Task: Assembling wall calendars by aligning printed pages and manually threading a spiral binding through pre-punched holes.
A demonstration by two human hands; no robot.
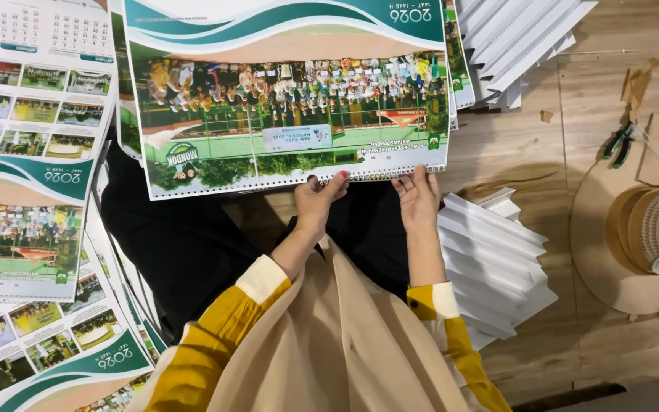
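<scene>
A large wall calendar sheet (284,107) with a group photo and green wave design lies in front of me, its wire-spiral edge toward me. My left hand (318,200) pinches that spiral edge near its middle with thumb and fingers. My right hand (418,197) grips the same edge further right, fingers over the wire. The sheet rests on top of a stack of like calendars. Both sleeves are yellow with cream cuffs, over a beige garment and black fabric.
More printed calendars (24,152) spread out at the left. White folded card stacks (493,263) sit at my right and at the top right (520,38). A brown spool of white wire binding (650,229) and green pliers (618,141) lie on the wooden floor.
</scene>
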